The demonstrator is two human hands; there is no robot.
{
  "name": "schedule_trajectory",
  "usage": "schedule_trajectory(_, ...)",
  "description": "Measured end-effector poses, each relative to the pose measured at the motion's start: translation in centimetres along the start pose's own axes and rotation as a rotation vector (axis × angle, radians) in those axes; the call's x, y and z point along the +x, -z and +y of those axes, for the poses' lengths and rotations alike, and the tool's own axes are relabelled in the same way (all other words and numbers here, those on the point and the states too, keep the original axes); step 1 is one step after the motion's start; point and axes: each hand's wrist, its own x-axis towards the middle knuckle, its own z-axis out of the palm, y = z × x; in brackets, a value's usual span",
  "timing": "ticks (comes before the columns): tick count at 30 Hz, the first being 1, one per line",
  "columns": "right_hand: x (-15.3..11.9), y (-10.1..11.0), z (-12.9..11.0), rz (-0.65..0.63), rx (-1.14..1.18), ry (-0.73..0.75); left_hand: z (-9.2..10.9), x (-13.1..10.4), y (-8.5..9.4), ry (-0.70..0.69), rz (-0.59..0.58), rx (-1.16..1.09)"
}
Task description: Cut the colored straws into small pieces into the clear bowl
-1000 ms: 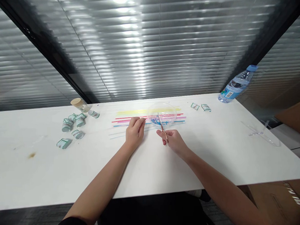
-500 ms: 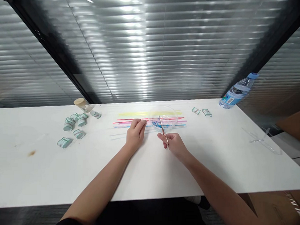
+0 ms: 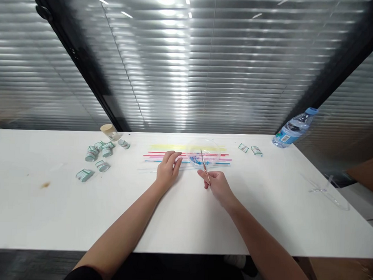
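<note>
My right hand (image 3: 218,185) grips a pair of scissors (image 3: 204,169), whose blades point away from me over a clear round bowl (image 3: 219,157). Small blue cut pieces (image 3: 194,159) lie in the bowl. To the left of it, my left hand (image 3: 168,170) rests by the near ends of the coloured straws, its fingers a little apart with nothing visible in them. Those thin straws lie side by side across the table, partly under the bowl: yellow straws (image 3: 168,147), red straws (image 3: 155,152), a blue straw (image 3: 150,161) and pale clear ones (image 3: 147,170).
Several green-and-white packets (image 3: 91,154) sit at the left near a jar with a beige lid (image 3: 110,132). Two more packets (image 3: 243,148) lie right of the bowl. A water bottle (image 3: 292,129) stands at the back right; a clear plastic strip (image 3: 325,190) lies near the right edge.
The fingers of my left hand have loosened from a pinch and spread slightly. My right hand still holds the scissors over the bowl. The view has tilted up a little.
</note>
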Motion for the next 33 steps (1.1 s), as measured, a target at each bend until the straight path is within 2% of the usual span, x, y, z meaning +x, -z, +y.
schedule_trajectory(5,0.35,-0.02,0.28,0.021,0.018,-0.009,-0.19,-0.10,-0.02,-0.030,0.012,0.014)
schedule_trajectory(16,0.63,0.12,0.74,0.035,0.003,0.005,-0.01,-0.23,-0.17,-0.007,0.008,-0.035)
schedule_trajectory(21,0.84,0.19,0.75,0.058,0.014,-0.036,0.09,-0.09,-0.30,0.007,0.017,-0.048)
schedule_trajectory(28,0.86,0.15,0.74,-0.051,0.059,-0.055,0.09,-0.18,-0.50,0.025,0.004,-0.085)
schedule_trajectory(33,0.22,0.31,0.02,-0.072,0.029,-0.060,0.13,-0.19,-0.48,0.014,-0.010,-0.085)
